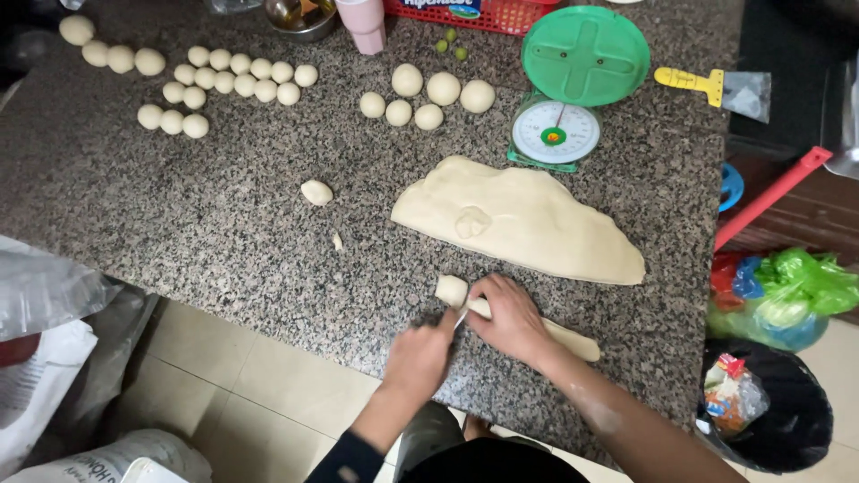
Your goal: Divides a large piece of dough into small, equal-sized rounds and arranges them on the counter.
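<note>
Lying under hands (465, 335): dough roll (573, 343)

Soft, even indoor light falls from above on the speckled tabletop (224, 224), leaving only faint shadows under the dough balls (234, 73). No harsh glare. The centre is fairly sharp; the corners darken and bend slightly, and the near edge is blurred.
</note>
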